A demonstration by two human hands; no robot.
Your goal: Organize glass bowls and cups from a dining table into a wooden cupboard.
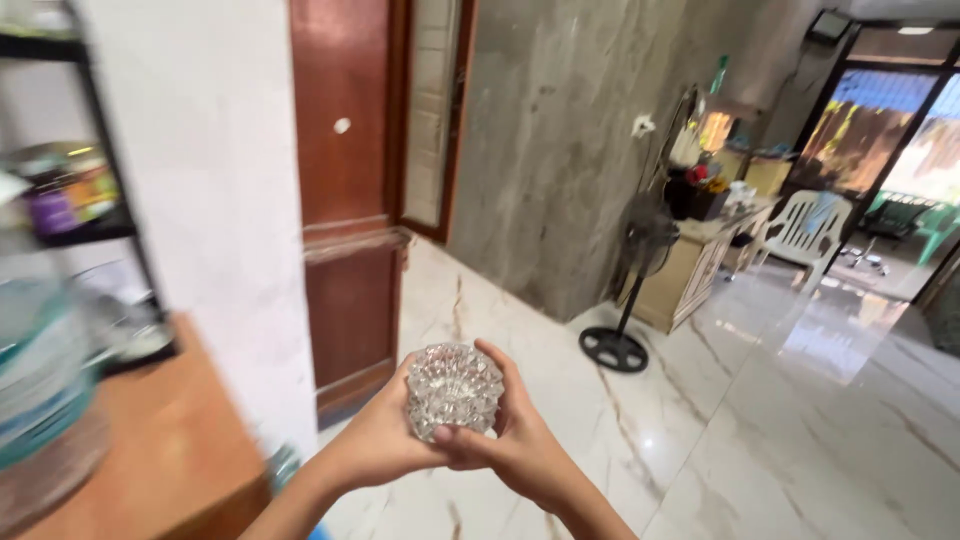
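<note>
Both hands cup a small cut-glass bowl (455, 390) in mid-air, held above the marble floor (760, 420), near the middle of the view and low down. Left hand (385, 440) wraps the bowl's left side, fingers pressed together and curled round behind it, thumb lying across the lower front. Right hand (515, 440) takes the right side, fingers closed round the rim and back, thumb meeting the left thumb at the bottom front edge (the two thumbs touch or overlap, cannot tell which). The bowl is clear, faceted, roughly round, its opening turned toward the camera.

To the left, a wooden tabletop (170, 450) with a blurred stack of plates (40, 370) on it, and a dark metal shelf rack (110, 220) behind. A white wall (220, 200) and a brown wooden door (350, 200) stand straight ahead. Further right, a standing fan (635, 270) on the floor, just beside a cluttered cabinet (690, 270), and a white plastic chair (805, 230) near the glass doors.
</note>
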